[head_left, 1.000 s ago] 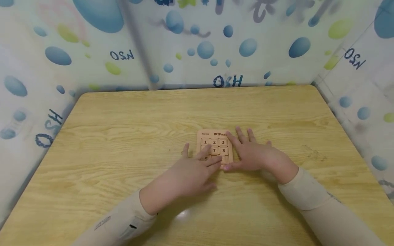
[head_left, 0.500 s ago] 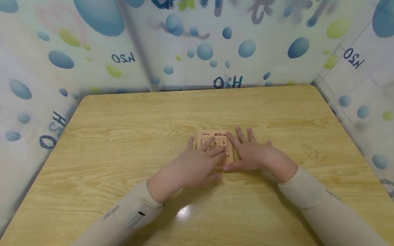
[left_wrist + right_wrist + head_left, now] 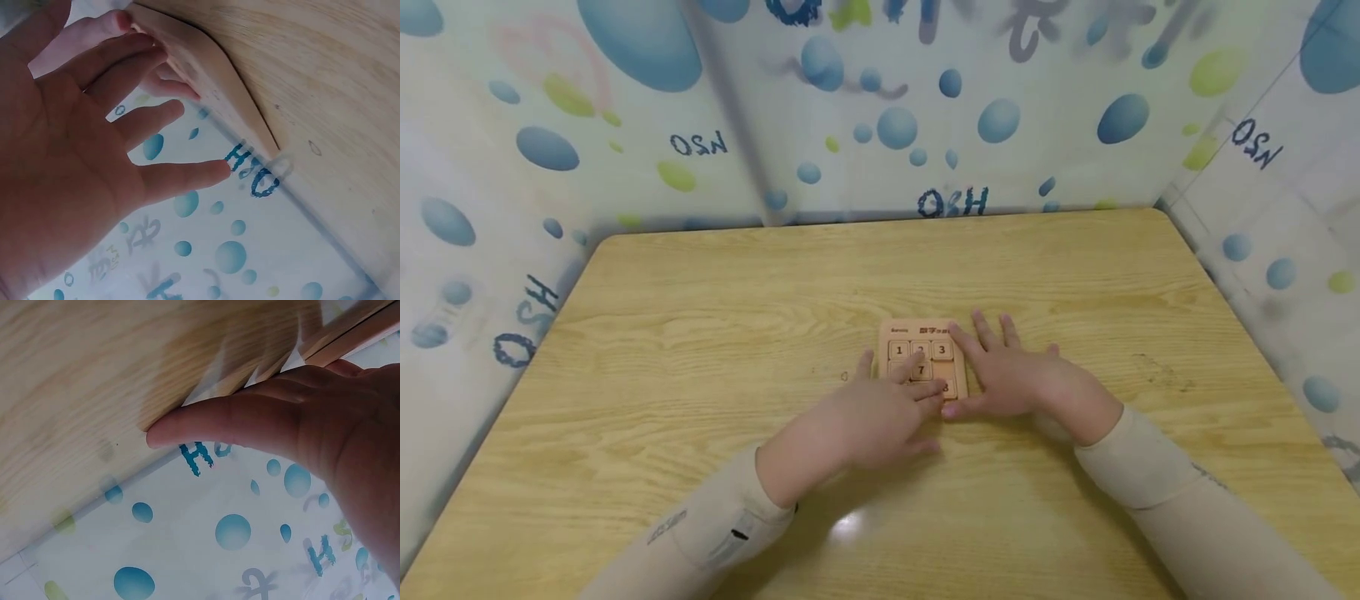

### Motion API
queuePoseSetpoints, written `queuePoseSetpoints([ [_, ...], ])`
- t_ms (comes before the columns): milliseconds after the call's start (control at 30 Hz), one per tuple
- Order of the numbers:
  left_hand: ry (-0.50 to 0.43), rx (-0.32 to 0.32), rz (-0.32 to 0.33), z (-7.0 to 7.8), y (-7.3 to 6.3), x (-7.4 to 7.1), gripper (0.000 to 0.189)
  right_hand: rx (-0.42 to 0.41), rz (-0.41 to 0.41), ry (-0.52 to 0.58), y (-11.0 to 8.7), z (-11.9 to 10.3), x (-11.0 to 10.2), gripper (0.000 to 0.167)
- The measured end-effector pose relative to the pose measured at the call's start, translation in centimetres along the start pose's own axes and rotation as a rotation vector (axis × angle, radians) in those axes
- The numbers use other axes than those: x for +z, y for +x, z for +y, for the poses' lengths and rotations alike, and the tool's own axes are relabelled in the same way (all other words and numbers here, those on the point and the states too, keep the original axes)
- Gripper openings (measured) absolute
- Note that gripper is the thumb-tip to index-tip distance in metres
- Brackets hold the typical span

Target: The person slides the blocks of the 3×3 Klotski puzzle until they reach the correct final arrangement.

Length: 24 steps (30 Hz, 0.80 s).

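Note:
A wooden number sliding puzzle lies flat on the table. Tiles 1, 2 and 3 make its top row, 7 sits in the middle, and an empty slot shows at the right of the middle row. Over the lower part spreads my left hand, one fingertip at the 8 tile; several tiles are hidden beneath it. In the left wrist view the fingers of that hand are extended near the puzzle's edge. My right hand rests along the right side, index finger at the top corner and thumb at the bottom corner, fingers straight.
The wood-grain table extends around the puzzle on all sides. Behind it and at both sides stand walls covered with a blue and green bubble pattern.
My left hand went forward over the puzzle, then drew back. The 8 tile has slid from the middle row's right slot down to the bottom right. My right hand stays put.

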<state>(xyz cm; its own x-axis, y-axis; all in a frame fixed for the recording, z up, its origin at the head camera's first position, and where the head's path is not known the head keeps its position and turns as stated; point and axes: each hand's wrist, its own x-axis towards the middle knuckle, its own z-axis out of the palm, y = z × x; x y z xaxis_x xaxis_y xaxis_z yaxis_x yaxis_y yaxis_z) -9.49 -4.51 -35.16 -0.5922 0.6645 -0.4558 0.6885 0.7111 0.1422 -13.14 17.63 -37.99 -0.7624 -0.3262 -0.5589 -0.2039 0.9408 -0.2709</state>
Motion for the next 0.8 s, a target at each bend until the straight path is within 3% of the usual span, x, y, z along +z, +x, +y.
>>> queuePoseSetpoints([
  [167, -0.054, -0.001, -0.025, 0.1, -0.5, -0.3, 0.069, -0.002, 0.001, -0.007, 0.0, 0.1, 0.0, 0.128],
  [433, 0.025, -0.063, 0.038, -0.9, -0.1, -0.4, 0.068, 0.014, 0.003, -0.006, 0.1, 0.0, 0.0, 0.129],
  [700, -0.015, 0.029, 0.049, -0.3, 1.3, -0.2, 0.067, 0.012, 0.003, -0.004, 0.1, 0.1, 0.0, 0.127],
  [800, -0.029, 0.034, 0.052, -0.3, 1.2, -0.2, 0.067, 0.012, 0.001, -0.004, 0.1, 0.0, 0.0, 0.127],
])
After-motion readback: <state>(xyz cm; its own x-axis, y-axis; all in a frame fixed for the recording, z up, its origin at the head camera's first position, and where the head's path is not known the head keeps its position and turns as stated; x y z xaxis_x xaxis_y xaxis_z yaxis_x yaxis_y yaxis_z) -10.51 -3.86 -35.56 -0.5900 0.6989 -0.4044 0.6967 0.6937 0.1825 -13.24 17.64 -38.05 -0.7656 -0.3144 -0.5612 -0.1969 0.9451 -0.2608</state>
